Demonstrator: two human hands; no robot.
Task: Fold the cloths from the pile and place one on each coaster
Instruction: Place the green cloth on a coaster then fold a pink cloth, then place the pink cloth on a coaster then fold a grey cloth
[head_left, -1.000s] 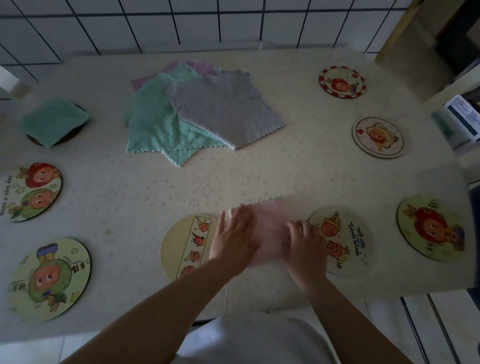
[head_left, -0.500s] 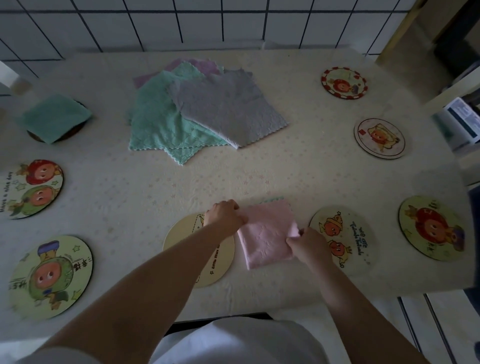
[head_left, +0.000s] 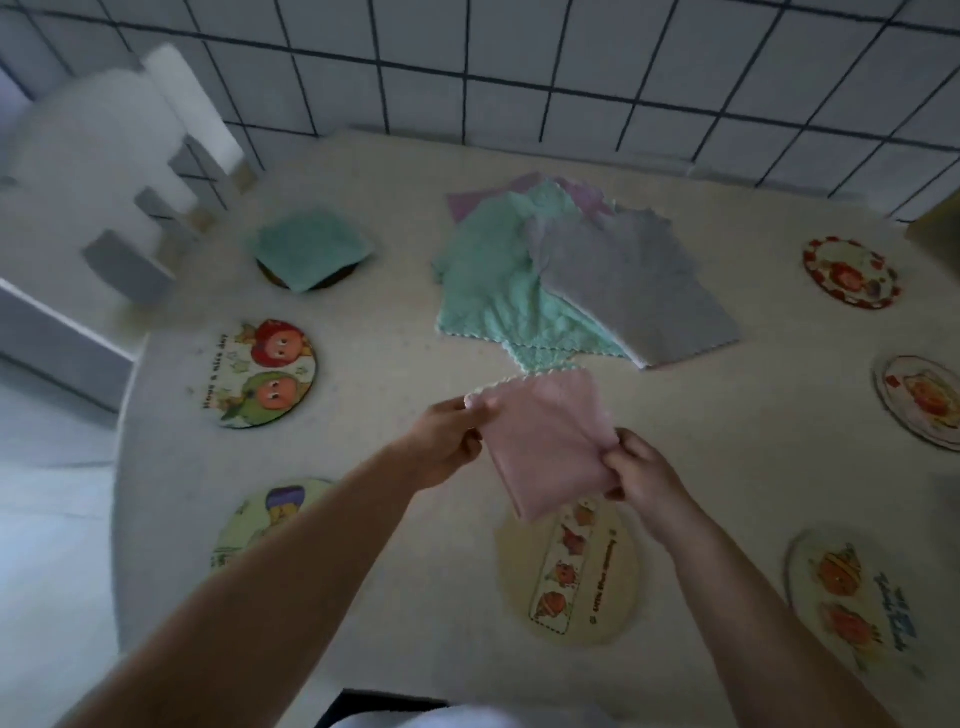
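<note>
**Folded pink cloth held off the table by both hands**

The left hand (head_left: 441, 447) pinched the folded pink microfibre cloth (head_left: 545, 447) at its far left corner; the right hand (head_left: 636, 467) gripped its near right corner. It hung above the round cream coaster (head_left: 613, 582), light, limp, likely to unfold unless held at opposite corners. Farther off lay the pile of green, grey and lilac cloths (head_left: 571, 280).

Both forearms are showing bare from elbow to wrist, no sleeves reaching into view. The left hand (head_left: 444, 444) and the right hand (head_left: 641, 473) are wearing nothing: no rings, watch or gloves. A white garment (head_left: 436, 719) is peeking in at the bottom edge.
</note>
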